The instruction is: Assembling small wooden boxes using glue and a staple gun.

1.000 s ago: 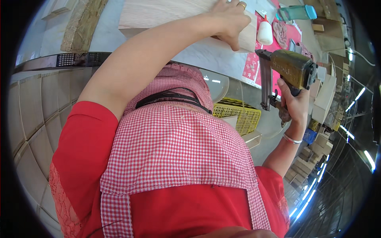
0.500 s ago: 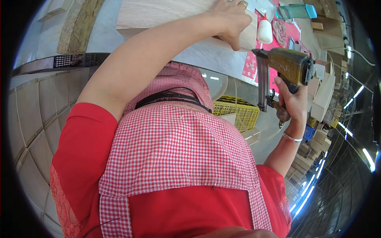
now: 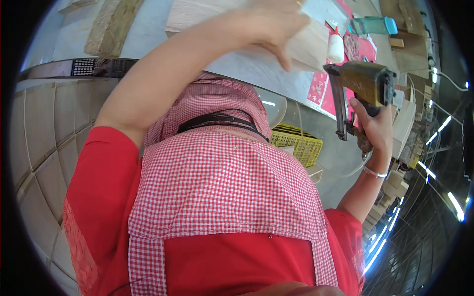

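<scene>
Left hand spread over board near desk front edge, contact unclear; right hand wrapped around nailer. Likely positioning; next needs steadiness.

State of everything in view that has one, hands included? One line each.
Left hand: thumb spread from the fingers, blurred; contact unclear
Right hand: closed around the nail gun
Nail gun: held; trigger state unclear
Pale wooden piece: on the table, partly hidden
White squeeze bottle: red nozzle on
Teal bottle: cap on
Cloth: crumpled
Ceiling lights: lit
</scene>
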A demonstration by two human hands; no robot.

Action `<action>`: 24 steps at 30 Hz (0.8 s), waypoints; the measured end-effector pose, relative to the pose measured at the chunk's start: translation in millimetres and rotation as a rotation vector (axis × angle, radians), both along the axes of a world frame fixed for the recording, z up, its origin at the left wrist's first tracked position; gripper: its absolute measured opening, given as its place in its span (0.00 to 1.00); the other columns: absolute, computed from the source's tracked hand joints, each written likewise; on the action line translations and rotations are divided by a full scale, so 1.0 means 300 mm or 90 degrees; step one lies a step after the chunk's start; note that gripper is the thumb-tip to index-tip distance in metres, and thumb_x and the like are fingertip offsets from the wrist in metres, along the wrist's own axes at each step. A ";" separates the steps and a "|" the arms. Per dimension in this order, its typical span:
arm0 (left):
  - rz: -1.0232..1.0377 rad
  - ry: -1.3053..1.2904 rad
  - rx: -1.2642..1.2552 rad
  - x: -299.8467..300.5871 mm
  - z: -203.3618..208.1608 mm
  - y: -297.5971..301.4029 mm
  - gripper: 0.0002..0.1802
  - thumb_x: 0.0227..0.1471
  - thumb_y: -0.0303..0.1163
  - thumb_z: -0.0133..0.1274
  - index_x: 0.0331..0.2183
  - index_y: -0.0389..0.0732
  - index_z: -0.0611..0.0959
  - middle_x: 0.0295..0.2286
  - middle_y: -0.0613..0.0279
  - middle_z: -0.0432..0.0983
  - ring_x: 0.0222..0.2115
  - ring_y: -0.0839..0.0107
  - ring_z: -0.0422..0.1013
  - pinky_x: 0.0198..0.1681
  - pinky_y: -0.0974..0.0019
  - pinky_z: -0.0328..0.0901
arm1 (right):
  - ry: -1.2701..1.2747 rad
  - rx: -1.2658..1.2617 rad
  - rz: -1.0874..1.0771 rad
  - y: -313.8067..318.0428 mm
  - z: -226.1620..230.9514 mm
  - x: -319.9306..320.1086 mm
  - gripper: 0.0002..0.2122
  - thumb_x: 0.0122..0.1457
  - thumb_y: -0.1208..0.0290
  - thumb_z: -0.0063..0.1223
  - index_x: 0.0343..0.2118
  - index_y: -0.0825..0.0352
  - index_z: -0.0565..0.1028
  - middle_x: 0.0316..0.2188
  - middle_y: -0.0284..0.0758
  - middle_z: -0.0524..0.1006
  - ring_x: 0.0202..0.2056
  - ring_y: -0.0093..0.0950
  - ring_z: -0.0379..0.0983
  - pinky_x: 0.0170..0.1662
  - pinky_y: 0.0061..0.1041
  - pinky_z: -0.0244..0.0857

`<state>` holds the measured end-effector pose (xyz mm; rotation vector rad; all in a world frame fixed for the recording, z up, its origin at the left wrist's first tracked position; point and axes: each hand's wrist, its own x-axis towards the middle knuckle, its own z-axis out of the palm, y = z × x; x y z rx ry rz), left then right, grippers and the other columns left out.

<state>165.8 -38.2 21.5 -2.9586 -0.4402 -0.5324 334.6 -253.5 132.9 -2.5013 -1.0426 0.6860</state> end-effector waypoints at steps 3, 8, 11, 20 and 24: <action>-0.052 0.232 -0.225 -0.218 0.131 0.178 0.48 0.30 0.57 0.68 0.45 0.30 0.74 0.51 0.34 0.65 0.60 0.43 0.54 0.62 0.41 0.50 | 0.014 0.047 0.008 0.006 -0.014 -0.045 0.10 0.56 0.67 0.64 0.34 0.68 0.77 0.15 0.24 0.71 0.13 0.13 0.61 0.15 0.17 0.52; -0.011 0.253 -0.246 -0.282 0.182 0.214 0.41 0.29 0.54 0.69 0.40 0.32 0.75 0.47 0.36 0.67 0.54 0.44 0.60 0.57 0.48 0.55 | 0.087 0.104 0.044 0.038 -0.006 -0.086 0.11 0.56 0.65 0.64 0.32 0.68 0.78 0.16 0.24 0.72 0.14 0.13 0.61 0.16 0.17 0.52; -0.016 0.248 -0.282 -0.261 0.236 0.209 0.37 0.28 0.51 0.69 0.36 0.34 0.76 0.43 0.39 0.68 0.48 0.45 0.63 0.52 0.51 0.59 | 0.104 0.103 0.065 0.035 0.034 -0.075 0.11 0.56 0.64 0.65 0.32 0.68 0.78 0.17 0.24 0.72 0.14 0.13 0.61 0.16 0.17 0.52; -0.024 0.097 -0.292 -0.212 0.220 0.179 0.33 0.25 0.47 0.69 0.32 0.36 0.77 0.39 0.43 0.68 0.43 0.48 0.65 0.47 0.52 0.61 | 0.105 0.098 0.056 0.042 0.049 -0.069 0.11 0.57 0.65 0.64 0.32 0.69 0.78 0.17 0.25 0.72 0.15 0.13 0.62 0.17 0.17 0.52; -0.018 0.101 -0.298 -0.188 0.217 0.178 0.32 0.25 0.46 0.69 0.32 0.36 0.77 0.39 0.42 0.68 0.44 0.48 0.64 0.47 0.52 0.62 | 0.112 0.103 0.039 0.038 0.052 -0.062 0.11 0.57 0.66 0.63 0.33 0.70 0.78 0.17 0.25 0.72 0.14 0.13 0.62 0.16 0.17 0.53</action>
